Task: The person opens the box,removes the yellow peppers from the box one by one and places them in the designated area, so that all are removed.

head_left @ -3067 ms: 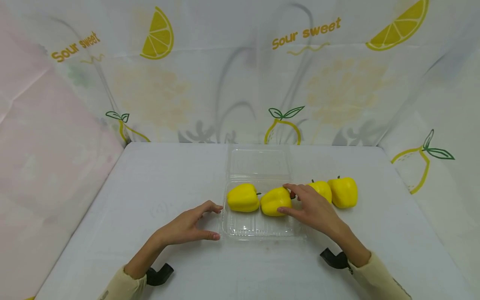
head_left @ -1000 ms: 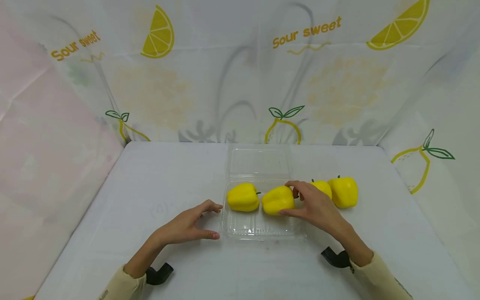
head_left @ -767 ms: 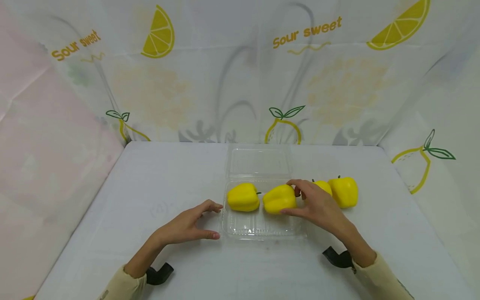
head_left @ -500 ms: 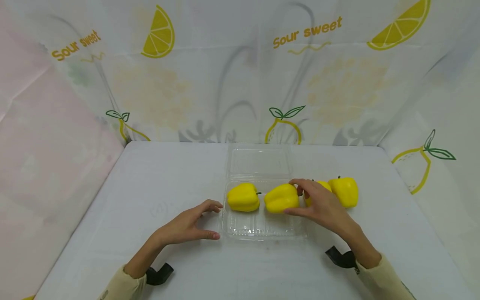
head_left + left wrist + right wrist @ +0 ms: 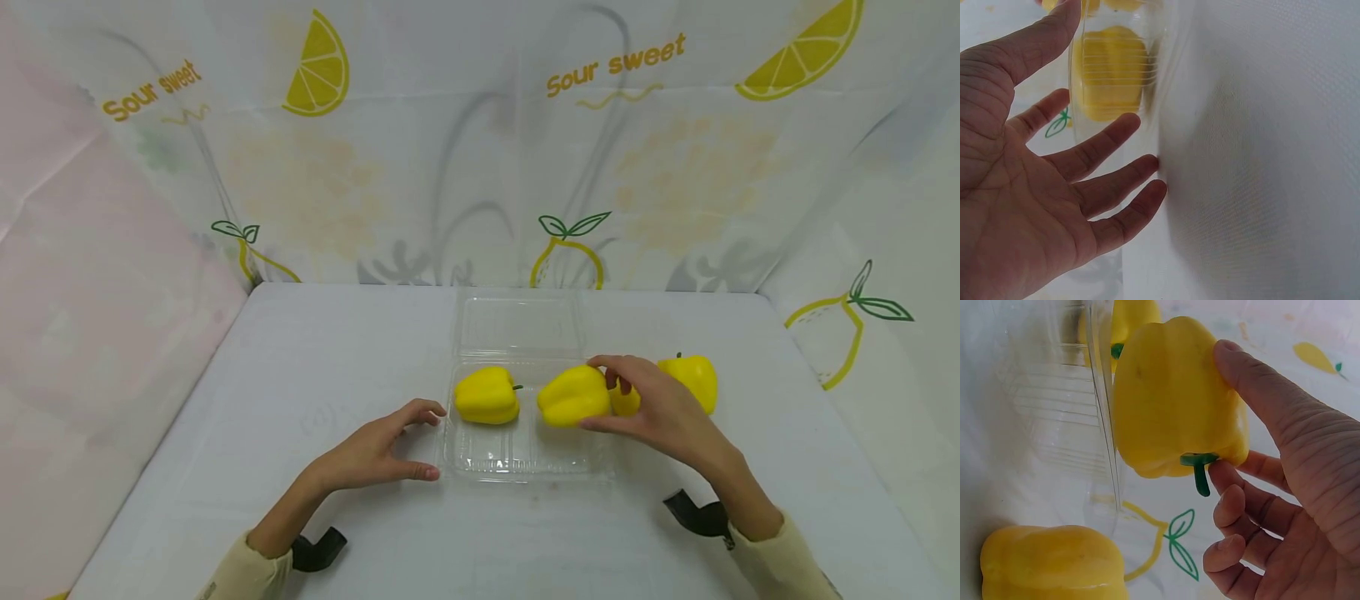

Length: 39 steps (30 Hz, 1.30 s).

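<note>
My right hand [image 5: 663, 412] pinches a yellow bell pepper [image 5: 573, 397] between thumb and fingers, over the right half of a clear plastic clamshell box [image 5: 517, 462]. In the right wrist view this bell pepper [image 5: 1172, 400] shows its green stem toward my palm and stands above the box's rim. A second yellow bell pepper [image 5: 486, 395] lies in the left half of the box, its stem pointing right. My left hand [image 5: 375, 450] has its fingers spread, with the fingertips right at the box's left edge; in the left wrist view nothing lies in its palm.
The box's lid [image 5: 519, 323] lies folded back toward the rear wall. Right of the box, a yellow bell pepper [image 5: 625, 402] is partly hidden by my right hand, and another bell pepper [image 5: 697, 382] sits beyond it. All stand on a white table [image 5: 337, 350].
My right hand has shifted to the right, carrying the bell pepper with it and raising it from the box floor. The left hand and the other bell pepper in the box have stayed still.
</note>
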Tool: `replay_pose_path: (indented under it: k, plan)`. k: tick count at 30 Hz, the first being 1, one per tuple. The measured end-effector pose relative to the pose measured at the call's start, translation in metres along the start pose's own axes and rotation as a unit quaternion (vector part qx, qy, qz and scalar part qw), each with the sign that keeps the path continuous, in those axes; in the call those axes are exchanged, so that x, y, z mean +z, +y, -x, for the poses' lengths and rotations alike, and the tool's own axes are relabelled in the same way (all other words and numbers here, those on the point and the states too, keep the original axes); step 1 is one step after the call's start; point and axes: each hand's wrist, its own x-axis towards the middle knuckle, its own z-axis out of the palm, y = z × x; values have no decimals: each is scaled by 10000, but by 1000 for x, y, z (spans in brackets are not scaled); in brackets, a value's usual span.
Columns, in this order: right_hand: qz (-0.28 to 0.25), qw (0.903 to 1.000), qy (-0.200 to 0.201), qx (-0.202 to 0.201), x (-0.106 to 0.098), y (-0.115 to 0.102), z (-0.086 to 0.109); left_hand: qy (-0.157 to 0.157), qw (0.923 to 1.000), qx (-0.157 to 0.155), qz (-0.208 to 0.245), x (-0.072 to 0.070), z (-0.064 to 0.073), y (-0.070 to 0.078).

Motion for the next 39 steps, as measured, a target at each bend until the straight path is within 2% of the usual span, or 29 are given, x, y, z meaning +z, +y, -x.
replay_pose_path:
  k: [14,29,39]
  plan:
    - [5,9997,-39,-243,-12,7,8,-15,10000,-71,12,2,1,1]
    - [-268,9988,-93,-397,-29,16,17,39,10000,35,-64,1,0,1]
    - [-333,9977,-71,-591,-38,23,24,8,10000,-82,20,1,1,2]
